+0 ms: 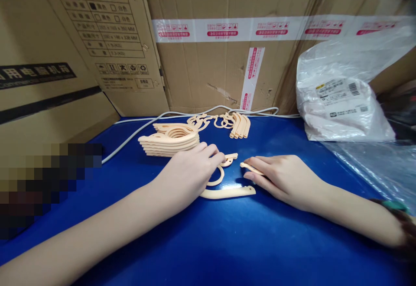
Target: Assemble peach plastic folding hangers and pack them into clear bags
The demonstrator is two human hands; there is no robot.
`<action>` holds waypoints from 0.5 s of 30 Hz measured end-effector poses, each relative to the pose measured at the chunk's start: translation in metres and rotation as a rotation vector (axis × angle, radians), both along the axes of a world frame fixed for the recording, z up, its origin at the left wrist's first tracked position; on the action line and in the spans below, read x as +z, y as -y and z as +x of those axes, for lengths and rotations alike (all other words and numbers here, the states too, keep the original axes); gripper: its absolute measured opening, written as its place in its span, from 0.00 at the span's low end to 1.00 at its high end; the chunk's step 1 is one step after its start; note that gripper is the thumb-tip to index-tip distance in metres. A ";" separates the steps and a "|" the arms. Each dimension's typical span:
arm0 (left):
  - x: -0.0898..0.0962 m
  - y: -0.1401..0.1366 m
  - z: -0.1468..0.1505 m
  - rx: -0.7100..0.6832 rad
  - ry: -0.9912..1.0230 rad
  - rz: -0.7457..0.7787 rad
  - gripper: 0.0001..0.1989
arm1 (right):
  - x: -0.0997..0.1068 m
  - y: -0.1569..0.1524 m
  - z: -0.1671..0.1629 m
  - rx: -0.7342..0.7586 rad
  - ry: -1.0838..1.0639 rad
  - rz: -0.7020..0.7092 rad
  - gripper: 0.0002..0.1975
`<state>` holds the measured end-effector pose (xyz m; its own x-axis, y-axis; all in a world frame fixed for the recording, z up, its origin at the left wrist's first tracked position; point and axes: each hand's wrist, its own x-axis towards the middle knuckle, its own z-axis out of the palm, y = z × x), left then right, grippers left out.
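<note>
My left hand [191, 171] is closed, its fingers curled over a cream plastic piece with a ring-shaped part [217, 183] showing below the fingertips. A flat curved arm [232, 191] extends right from under that hand, and a short end with a small hole [230, 159] shows beyond it. How these parts join is hidden. To the right, my right hand [282, 177] pinches a thin cream plastic piece [251, 169] between thumb and fingers. Just behind my left hand lies a stack of cream folding-hanger-like pieces [169, 144].
At the back lie several curved hook pieces [199, 122] and several curved arms [239, 125]. A white cable [130, 138] runs along the blue table's back. Cardboard boxes [224, 69] wall the rear and left. A white plastic bag [344, 104] stands at right, with clear film [373, 164] before it.
</note>
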<state>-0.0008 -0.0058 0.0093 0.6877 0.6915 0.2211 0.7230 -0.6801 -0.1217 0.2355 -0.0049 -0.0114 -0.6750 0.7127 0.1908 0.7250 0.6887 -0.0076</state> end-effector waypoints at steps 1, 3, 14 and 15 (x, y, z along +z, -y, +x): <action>0.000 0.002 0.001 -0.011 0.032 -0.007 0.13 | 0.000 0.000 0.000 -0.009 -0.006 -0.006 0.23; 0.002 0.006 0.004 -0.050 0.099 -0.046 0.11 | 0.000 0.000 0.000 -0.023 -0.024 -0.010 0.21; -0.010 0.021 0.014 -0.135 0.205 -0.376 0.14 | -0.002 -0.001 0.003 -0.035 -0.065 -0.045 0.18; -0.011 0.020 0.013 -0.132 0.195 -0.394 0.13 | -0.001 -0.001 0.003 -0.034 -0.068 -0.046 0.17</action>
